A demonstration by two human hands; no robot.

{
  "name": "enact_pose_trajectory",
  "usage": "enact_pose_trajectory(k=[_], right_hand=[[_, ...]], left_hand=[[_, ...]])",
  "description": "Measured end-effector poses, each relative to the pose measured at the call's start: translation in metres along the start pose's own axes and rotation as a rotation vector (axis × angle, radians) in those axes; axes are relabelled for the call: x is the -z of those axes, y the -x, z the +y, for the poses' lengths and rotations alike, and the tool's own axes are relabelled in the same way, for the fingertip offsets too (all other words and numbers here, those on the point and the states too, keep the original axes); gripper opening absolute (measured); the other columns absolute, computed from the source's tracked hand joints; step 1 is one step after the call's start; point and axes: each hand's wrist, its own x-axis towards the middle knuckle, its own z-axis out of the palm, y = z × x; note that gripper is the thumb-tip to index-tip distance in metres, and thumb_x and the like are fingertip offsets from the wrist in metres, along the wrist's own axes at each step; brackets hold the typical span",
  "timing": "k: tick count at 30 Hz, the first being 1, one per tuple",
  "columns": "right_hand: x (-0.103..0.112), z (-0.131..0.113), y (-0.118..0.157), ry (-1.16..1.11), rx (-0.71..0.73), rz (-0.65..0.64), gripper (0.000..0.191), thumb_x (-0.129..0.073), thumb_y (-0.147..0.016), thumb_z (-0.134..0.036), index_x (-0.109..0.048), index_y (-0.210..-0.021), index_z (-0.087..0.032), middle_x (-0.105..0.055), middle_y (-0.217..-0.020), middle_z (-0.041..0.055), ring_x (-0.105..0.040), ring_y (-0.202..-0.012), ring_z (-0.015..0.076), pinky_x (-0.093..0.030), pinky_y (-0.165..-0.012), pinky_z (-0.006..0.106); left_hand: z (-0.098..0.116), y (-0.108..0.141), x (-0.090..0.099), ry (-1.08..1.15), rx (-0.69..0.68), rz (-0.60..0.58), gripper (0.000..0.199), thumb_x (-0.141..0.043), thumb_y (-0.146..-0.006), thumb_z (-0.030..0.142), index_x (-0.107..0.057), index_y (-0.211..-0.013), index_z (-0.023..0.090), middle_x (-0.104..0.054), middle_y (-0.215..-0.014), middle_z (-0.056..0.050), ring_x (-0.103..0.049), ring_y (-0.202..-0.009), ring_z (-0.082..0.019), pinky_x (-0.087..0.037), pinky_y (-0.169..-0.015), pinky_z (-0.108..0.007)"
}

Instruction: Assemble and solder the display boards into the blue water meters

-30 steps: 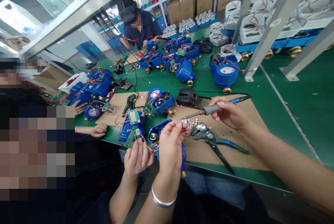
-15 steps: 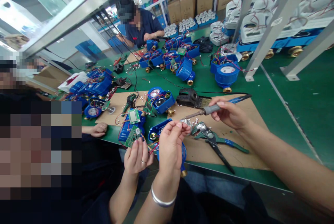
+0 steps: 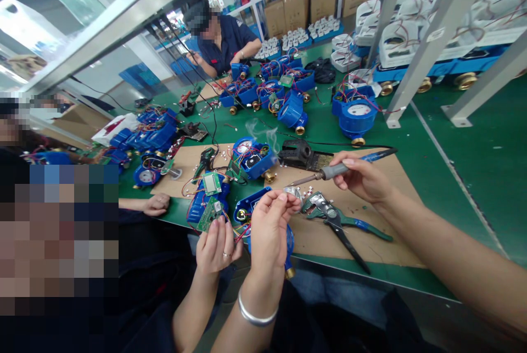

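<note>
My right hand (image 3: 362,177) grips a soldering iron (image 3: 335,171) by its grey and blue handle, the tip pointing left. Just below that tip, my left hand (image 3: 274,216), with a silver bangle at the wrist, is closed in a pinch. A small silvery-grey piece (image 3: 293,192) shows at its fingertips, too small to name. Beneath the left hand lies an open blue water meter (image 3: 249,202), partly hidden by the hand. Wire-stripping pliers (image 3: 335,221) with dark green handles rest on the cardboard (image 3: 395,194), below the iron.
On the left, a co-worker's hand (image 3: 218,246) holds a green circuit board (image 3: 211,214); another hand (image 3: 157,205) rests at the bench edge. A black iron stand (image 3: 296,151) and another blue meter (image 3: 255,158) lie beyond. Across the bench sits a person (image 3: 224,40). Metal posts (image 3: 432,40) rise right.
Thin smoke now rises above the blue meter beyond my hands. The iron's tip has shifted slightly; my left hand has hardly moved. The person across has raised their head a little.
</note>
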Motion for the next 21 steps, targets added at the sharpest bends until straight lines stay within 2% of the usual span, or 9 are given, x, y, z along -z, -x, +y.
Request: enact_pose_trajectory(k=[4, 8, 11, 15, 18, 21], right_hand=[[0.000, 0.000, 0.000, -0.009, -0.008, -0.007, 0.017, -0.057, -0.084, -0.028, -0.068, -0.087, -0.016, -0.061, -0.057, 0.0009, -0.053, -0.046, 0.0095, -0.038, -0.043, 0.019], [0.000, 0.000, 0.001, -0.010, -0.015, 0.005, 0.018, -0.055, -0.084, -0.028, -0.067, -0.088, -0.015, -0.061, -0.056, 0.0010, -0.052, -0.045, 0.0095, -0.038, -0.044, 0.020], [0.000, -0.002, 0.001, -0.021, -0.011, 0.061, 0.017, -0.057, -0.082, -0.030, -0.066, -0.086, -0.016, -0.059, -0.054, 0.0000, -0.048, -0.043, 0.0094, -0.037, -0.043, 0.021], [0.003, -0.001, -0.002, -0.036, -0.002, 0.142, 0.017, -0.062, -0.077, -0.033, -0.067, -0.085, -0.019, -0.057, -0.056, 0.0002, -0.048, -0.048, 0.0107, -0.036, -0.043, 0.021], [0.012, 0.005, -0.006, -0.070, -0.020, 0.200, 0.016, -0.061, -0.078, -0.031, -0.068, -0.087, -0.020, -0.058, -0.061, 0.0020, -0.049, -0.054, 0.0118, -0.038, -0.046, 0.022], [0.021, 0.011, -0.009, -0.066, -0.038, 0.284, 0.014, -0.058, -0.080, -0.029, -0.068, -0.087, -0.022, -0.058, -0.063, 0.0028, -0.048, -0.057, 0.0132, -0.039, -0.049, 0.025]], left_hand=[[0.000, 0.000, 0.000, 0.002, -0.001, -0.011, 0.007, -0.071, -0.075, 0.022, -0.064, -0.075, 0.021, -0.063, -0.077, -0.002, -0.061, -0.073, -0.014, -0.053, -0.071, -0.025], [0.000, 0.001, 0.000, 0.010, -0.007, -0.012, 0.011, -0.071, -0.075, 0.021, -0.062, -0.077, 0.016, -0.063, -0.076, -0.003, -0.062, -0.073, -0.013, -0.051, -0.072, -0.024], [-0.001, 0.002, 0.001, 0.011, -0.012, -0.006, 0.011, -0.070, -0.075, 0.021, -0.062, -0.079, 0.015, -0.064, -0.077, -0.003, -0.062, -0.073, -0.013, -0.050, -0.073, -0.026], [-0.001, 0.009, 0.000, -0.005, -0.030, -0.025, 0.003, -0.067, -0.079, 0.021, -0.064, -0.079, 0.021, -0.064, -0.078, -0.002, -0.062, -0.076, -0.015, -0.050, -0.077, -0.028], [0.005, 0.022, 0.000, -0.088, -0.121, -0.021, 0.003, -0.066, -0.080, 0.021, -0.065, -0.082, 0.024, -0.065, -0.080, -0.002, -0.062, -0.079, -0.017, -0.050, -0.081, -0.031], [0.016, 0.040, 0.006, -0.268, -0.262, 0.016, 0.004, -0.066, -0.081, 0.023, -0.064, -0.084, 0.022, -0.067, -0.083, -0.003, -0.063, -0.083, -0.017, -0.050, -0.083, -0.029]])
